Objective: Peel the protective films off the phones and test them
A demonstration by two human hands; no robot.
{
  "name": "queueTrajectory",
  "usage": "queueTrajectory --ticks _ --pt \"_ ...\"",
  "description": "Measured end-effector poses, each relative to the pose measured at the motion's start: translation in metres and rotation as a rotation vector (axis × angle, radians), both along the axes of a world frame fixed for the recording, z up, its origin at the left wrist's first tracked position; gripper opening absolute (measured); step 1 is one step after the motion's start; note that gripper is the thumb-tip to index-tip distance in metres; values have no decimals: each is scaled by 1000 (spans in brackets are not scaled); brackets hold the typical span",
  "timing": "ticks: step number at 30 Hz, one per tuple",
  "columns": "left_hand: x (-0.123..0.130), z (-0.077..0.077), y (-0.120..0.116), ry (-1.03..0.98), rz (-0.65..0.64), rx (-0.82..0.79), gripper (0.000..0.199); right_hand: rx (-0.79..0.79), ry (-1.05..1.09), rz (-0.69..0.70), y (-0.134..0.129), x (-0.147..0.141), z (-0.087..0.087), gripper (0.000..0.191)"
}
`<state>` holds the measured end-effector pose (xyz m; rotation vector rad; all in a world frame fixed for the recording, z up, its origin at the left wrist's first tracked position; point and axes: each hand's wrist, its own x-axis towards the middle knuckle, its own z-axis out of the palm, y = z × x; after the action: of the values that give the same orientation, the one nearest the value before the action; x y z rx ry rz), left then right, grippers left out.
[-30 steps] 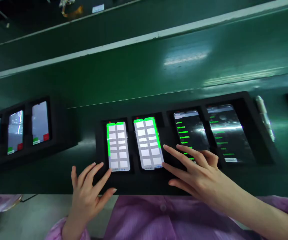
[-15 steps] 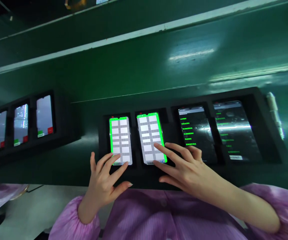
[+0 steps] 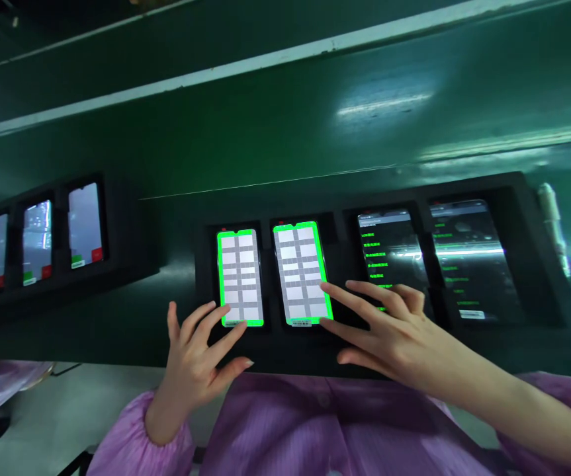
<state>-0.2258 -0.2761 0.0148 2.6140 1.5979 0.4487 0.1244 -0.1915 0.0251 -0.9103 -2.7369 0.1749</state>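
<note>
Two lit smartphones lie in slots of a black tray, each showing a white and grey grid with a green border. Over the lower edge of the left smartphone is my left hand, fingers spread, its fingertips at the bottom of the screen. My right hand has its fingers spread too, with two fingertips at the right border of the second smartphone. Neither hand grasps anything. Whether the fingertips touch the glass I cannot tell. Part of a dark-screened smartphone is hidden behind my right hand.
Another dark-screened smartphone with green text lies at the tray's right end. A second black tray on the left holds several smartphones with grey screens. A whitish tube-like object lies at the far right of the green table.
My right hand has moved right, from over the second smartphone's screen to its edge. My left hand has shifted slightly left and down. The green border now runs along the bottom of both screens.
</note>
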Motion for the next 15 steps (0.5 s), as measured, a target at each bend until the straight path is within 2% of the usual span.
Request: queueTrajectory --ticks 3,6,15 --pt "-16 0 -5 5 15 4 31 30 -34 31 5 12 5 44" --pt "-25 -1 -7 3 26 18 28 47 -38 44 6 12 4 43" --pt "-24 2 -10 -26 91 24 30 -6 128 94 3 -39 -15 47"
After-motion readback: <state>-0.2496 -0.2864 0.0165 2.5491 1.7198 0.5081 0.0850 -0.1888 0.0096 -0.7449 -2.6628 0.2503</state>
